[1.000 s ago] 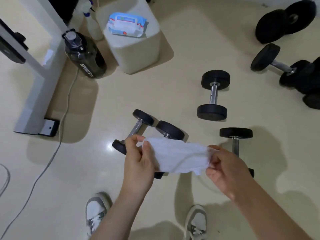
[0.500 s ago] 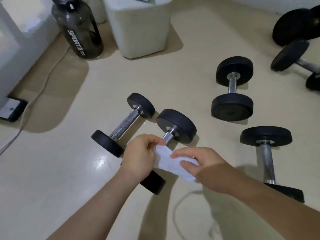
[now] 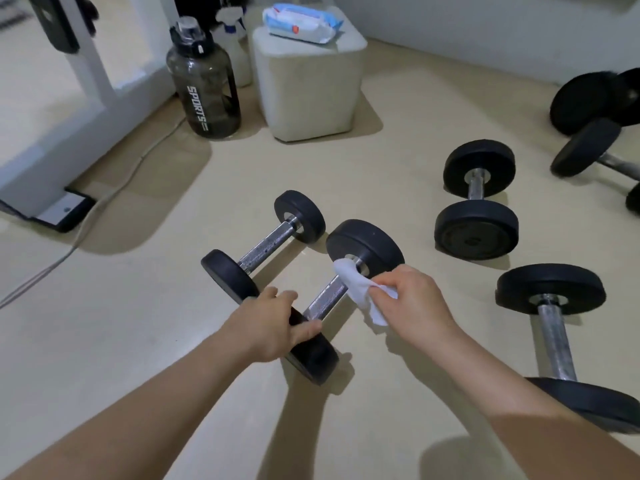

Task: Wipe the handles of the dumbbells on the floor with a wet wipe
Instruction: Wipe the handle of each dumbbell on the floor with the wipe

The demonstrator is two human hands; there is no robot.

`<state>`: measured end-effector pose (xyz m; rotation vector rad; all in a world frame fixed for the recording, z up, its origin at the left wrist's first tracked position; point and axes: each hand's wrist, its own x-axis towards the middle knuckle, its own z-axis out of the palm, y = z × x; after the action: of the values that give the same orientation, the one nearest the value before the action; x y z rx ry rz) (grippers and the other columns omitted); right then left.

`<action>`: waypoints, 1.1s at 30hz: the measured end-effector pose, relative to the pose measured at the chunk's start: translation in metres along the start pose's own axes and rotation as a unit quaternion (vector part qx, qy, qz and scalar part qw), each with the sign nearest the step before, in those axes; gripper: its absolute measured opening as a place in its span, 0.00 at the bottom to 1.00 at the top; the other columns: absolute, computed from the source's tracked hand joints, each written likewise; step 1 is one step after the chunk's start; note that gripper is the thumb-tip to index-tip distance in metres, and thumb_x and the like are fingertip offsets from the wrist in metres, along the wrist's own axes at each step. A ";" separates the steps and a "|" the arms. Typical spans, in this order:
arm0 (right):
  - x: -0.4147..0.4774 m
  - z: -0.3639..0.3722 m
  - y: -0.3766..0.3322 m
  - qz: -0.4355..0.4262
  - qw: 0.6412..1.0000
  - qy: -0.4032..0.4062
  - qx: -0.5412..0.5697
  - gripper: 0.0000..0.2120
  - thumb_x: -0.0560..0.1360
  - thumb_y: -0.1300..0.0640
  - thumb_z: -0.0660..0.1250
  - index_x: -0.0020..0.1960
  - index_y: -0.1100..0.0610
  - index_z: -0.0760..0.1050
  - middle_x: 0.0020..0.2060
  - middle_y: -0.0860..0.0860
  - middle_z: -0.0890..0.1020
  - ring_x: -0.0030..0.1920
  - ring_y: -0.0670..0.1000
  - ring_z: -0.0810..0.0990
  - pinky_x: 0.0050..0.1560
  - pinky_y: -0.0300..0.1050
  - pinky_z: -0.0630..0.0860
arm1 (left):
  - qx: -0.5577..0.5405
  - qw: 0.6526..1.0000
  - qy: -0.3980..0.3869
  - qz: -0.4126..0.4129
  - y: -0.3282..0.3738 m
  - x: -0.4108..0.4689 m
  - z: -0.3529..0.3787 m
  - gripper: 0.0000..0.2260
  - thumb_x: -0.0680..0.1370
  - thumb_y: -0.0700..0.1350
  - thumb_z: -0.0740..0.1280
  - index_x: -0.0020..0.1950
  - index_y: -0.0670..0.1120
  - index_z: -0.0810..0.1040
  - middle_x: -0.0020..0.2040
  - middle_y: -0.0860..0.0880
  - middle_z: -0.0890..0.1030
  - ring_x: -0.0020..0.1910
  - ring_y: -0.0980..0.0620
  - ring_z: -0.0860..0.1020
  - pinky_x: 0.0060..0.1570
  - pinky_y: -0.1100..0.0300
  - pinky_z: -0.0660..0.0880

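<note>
left hand (image 3: 273, 327) clamped over the near weight head of the middle dumbbell (image 3: 346, 289), fingers wrapped on the rim, pinning it to the floor (image 3: 138, 358). right hand (image 3: 412, 299) pinches a bunched wet wipe (image 3: 356, 285) and presses it against the far end of the knurled handle (image 3: 325, 299), just under the far head. this dumbbell sits near centre, angled near-left to far-right, close beside a smaller dumbbell (image 3: 266, 244) on its left. two more dumbbells (image 3: 479, 199) lie to the right, well apart, and more at the far right edge.

handling guess: dumbbell is heavy and rigid, round heads likely to roll on the glossy floor, so bracing a head looks sensible. knurled steel gives the wipe grip and may snag it. wipe is thin, limp, damp, tears easily; best wrapped around the bar and slid along. wipes pack (image 3: 301, 20) on the white block (image 3: 308, 77) far centre, sports bottle (image 3: 204, 81) to its left.
</note>
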<state>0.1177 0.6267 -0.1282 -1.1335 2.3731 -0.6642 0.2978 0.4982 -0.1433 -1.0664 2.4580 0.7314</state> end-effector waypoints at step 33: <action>-0.027 0.064 0.056 -0.106 0.993 0.019 0.038 0.16 0.73 0.71 0.60 0.57 0.62 0.80 0.66 0.53 0.70 0.59 0.39 0.69 0.61 0.26 0.61 | 0.042 0.962 0.149 0.227 0.055 -0.027 0.051 0.13 0.78 0.52 0.53 0.44 0.53 0.76 0.40 0.55 0.78 0.36 0.52 0.70 0.44 0.61 0.65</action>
<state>0.1360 0.6637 -0.2072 -1.3625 2.2566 -0.8466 0.2801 0.5749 -0.1531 -0.6179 3.0136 0.6198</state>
